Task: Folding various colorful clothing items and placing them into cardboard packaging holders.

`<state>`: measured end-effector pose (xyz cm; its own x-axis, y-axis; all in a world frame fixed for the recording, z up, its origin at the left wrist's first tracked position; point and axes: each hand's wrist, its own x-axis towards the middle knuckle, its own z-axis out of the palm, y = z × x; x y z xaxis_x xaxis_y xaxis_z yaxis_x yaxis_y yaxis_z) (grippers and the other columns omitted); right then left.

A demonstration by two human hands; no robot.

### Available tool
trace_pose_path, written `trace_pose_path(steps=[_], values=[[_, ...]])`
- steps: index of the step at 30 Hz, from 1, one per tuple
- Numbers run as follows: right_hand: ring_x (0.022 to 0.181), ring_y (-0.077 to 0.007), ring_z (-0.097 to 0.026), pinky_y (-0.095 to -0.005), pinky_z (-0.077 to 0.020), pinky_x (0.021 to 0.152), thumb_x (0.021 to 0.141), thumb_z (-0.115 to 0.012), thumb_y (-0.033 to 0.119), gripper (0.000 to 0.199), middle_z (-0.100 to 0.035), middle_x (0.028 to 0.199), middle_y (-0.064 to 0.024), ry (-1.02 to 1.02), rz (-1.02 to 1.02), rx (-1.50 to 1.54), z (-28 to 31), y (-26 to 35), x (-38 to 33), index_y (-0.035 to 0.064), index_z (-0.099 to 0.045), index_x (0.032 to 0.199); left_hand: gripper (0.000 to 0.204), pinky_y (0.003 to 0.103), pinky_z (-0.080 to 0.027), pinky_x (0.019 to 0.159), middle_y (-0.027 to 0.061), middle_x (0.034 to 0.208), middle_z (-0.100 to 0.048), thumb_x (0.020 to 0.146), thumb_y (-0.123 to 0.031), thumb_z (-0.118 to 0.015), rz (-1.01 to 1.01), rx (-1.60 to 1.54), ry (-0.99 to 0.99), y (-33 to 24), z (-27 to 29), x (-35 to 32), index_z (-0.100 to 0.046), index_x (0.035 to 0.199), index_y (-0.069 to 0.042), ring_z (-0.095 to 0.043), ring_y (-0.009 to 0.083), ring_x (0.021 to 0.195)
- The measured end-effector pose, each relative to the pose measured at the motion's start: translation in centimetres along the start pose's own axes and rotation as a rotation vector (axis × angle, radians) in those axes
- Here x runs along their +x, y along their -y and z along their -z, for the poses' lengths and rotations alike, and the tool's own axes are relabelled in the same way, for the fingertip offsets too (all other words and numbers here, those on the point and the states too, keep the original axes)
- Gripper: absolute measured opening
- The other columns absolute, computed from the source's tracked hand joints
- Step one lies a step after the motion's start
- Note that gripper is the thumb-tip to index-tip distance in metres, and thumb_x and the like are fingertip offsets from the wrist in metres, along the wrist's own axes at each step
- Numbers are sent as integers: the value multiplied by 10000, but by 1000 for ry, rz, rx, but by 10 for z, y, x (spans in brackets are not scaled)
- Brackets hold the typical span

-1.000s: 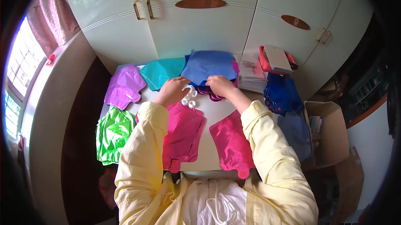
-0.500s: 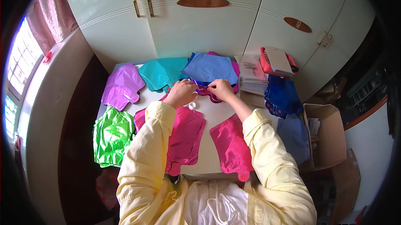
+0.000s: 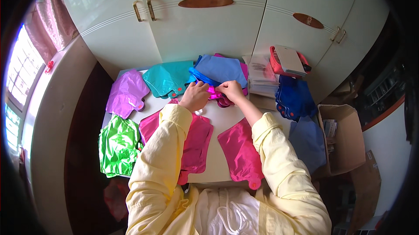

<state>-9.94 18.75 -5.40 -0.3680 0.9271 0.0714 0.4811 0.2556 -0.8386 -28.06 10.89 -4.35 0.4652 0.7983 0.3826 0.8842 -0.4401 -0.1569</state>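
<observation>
At the far middle of the table, both my hands pinch a shiny magenta foil piece, which looks like a flat foil balloon [image 3: 214, 91]. My left hand [image 3: 195, 97] has its fingers curled at the foil's left side. Opposite it, my right hand [image 3: 231, 90] grips the right side between thumb and finger. Just behind lies a stack of blue foil pieces [image 3: 221, 69], its near edge touching my fingers. A small white object [image 3: 199, 112] sits beneath my left hand. Nearer me lie dark pink foil balloons [image 3: 240, 150], partly covered by my left sleeve.
Purple [image 3: 126, 93], teal [image 3: 169, 77] and green [image 3: 118, 146] foil pieces lie along the left and back. To the right stand clear packets [image 3: 263, 77], a red basket [image 3: 275, 62], dark blue foil [image 3: 295, 99] and a cardboard box [image 3: 349, 147]. White cabinets [image 3: 200, 29] rise behind the table.
My left hand has shifted slightly right, closer to my right hand. The foil between them has turned and catches more light. Blue foil now shows beside my left fingers.
</observation>
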Motion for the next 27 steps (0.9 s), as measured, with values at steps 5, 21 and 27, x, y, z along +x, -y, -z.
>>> trace_pose_path(steps=[5, 21, 27], values=[[634, -86, -600, -266, -474, 611, 784, -719, 205, 174, -703, 741, -46, 46, 11, 108, 1, -17, 10, 50, -736, 860, 103, 346, -387, 792, -22, 957, -569, 750, -182, -588, -42, 2, -35, 1, -8, -2, -682, 792, -181, -517, 163, 978], [629, -74, -584, -243, -458, 592, 764, -752, 201, 192, -688, 740, -24, 23, -112, 189, 4, -5, 0, 34, -725, 854, 332, 385, -410, 840, 37, 1049, -548, 776, -135, -588, 83, -38, 60, -14, 8, 12, -622, 1105, -151, -507, 217, 1036], [665, -73, -591, -242, -470, 627, 775, -747, 178, 164, -689, 767, -26, 55, -100, 119, 4, -2, -2, 40, -720, 858, 328, 378, -397, 849, 33, 1043, -546, 762, -145, -597, 95, -53, 55, -19, 16, 18, -621, 1090, -135, -503, 212, 1033]])
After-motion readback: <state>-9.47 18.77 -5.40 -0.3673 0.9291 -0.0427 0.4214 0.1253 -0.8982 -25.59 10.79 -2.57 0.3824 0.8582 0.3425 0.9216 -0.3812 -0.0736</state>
